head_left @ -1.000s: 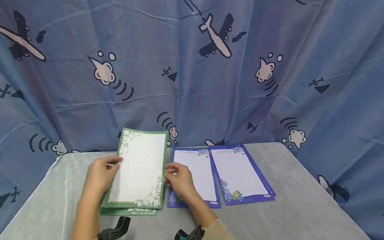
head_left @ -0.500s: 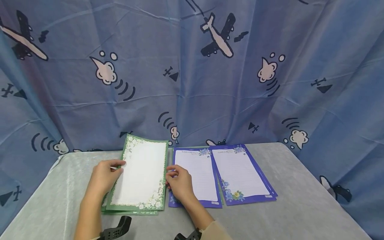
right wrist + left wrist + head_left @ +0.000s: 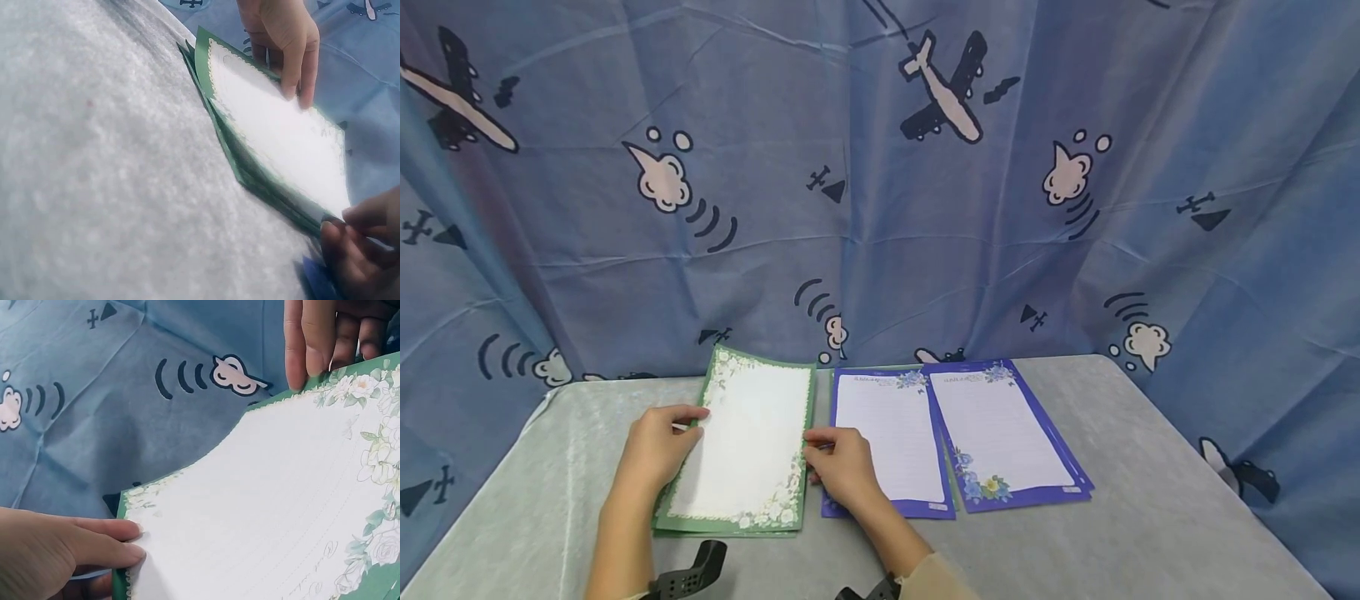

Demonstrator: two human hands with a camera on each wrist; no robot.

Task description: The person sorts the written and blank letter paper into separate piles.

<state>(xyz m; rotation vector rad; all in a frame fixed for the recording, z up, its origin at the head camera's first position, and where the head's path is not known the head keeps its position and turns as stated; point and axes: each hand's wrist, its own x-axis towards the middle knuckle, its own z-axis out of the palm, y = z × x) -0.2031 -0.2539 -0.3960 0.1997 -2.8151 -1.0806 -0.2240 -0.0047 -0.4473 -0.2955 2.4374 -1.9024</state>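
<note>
Green sheet (image 3: 745, 446), long axis pointing away, slightly rightward

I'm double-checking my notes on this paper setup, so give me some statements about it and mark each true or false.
1. The left hand holds an edge of the green-bordered sheet. True.
2. Purple-bordered paper lies on the table. True.
3. The right hand grips the purple-bordered paper. False: it holds the green-bordered sheet.
4. The curtain is plain. False: it has printed airplanes.
5. The green-bordered sheet is right of the purple-bordered paper. False: it is on the left.
</note>
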